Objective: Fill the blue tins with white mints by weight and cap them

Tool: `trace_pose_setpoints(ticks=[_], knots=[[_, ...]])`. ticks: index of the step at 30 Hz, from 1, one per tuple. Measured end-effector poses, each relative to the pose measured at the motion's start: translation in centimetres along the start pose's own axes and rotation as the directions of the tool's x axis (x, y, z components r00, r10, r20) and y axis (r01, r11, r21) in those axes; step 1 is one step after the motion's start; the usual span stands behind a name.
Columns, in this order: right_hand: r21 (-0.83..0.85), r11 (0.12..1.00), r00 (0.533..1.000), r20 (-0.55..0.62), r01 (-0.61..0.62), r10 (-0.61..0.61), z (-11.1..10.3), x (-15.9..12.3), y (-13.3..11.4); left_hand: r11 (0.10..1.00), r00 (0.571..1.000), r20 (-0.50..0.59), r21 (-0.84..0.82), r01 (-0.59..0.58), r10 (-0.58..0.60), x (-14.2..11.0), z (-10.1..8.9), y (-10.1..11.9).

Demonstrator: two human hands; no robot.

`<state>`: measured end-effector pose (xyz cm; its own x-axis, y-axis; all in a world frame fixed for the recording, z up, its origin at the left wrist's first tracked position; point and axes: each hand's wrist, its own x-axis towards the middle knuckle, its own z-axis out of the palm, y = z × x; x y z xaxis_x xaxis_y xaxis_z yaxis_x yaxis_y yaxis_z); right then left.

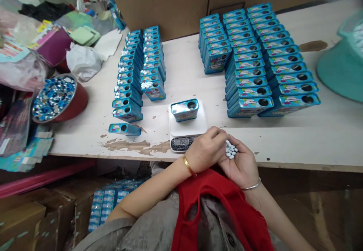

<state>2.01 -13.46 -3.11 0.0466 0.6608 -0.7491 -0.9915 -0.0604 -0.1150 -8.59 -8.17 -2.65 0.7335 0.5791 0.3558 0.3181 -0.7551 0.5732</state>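
Observation:
My right hand is cupped palm up near the table's front edge, holding a small heap of white candies. Over that palm, my left hand has its fingers pinched together at the heap; what they hold is hidden. Left of both hands, a white digital scale bears one blue candy tin, upright with a round hole in its top. Digits like 1527 show on the scale's display, which my left hand partly covers.
Blue tins, many topped with white candies, stand in rows on the left. More tins fill rows at right. A red bowl holds blue-silver pieces. A teal tub stands far right. Plastic bags crowd the left.

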Motion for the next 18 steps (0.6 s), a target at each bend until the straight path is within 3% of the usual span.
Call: trace_pose_setpoints(ticks=[3, 7, 13, 18], knots=[[0.019, 1.0, 0.998, 0.068, 0.007, -0.009, 1.7, 0.1, 0.2, 0.997, 0.984, -0.174, -0.074, 0.03, -0.042, 1.9, -3.1, -1.4], [0.017, 1.0, 0.992, 0.126, -0.009, 0.007, 3.5, 0.0, 0.4, 0.99, 0.941, -0.319, 0.038, 0.133, -0.114, 4.2, -7.0, -3.6], [0.019, 1.0, 0.995, 0.097, -0.006, 0.005, 2.9, 0.1, 0.1, 0.968, 0.968, -0.197, 0.167, 0.188, -0.154, 4.7, -8.3, -5.4], [0.002, 1.0, 0.994, 0.105, -0.011, 0.01, 2.5, 0.2, 0.1, 0.968, 0.961, -0.216, 0.147, 0.206, -0.172, 4.7, -8.5, -5.7]])
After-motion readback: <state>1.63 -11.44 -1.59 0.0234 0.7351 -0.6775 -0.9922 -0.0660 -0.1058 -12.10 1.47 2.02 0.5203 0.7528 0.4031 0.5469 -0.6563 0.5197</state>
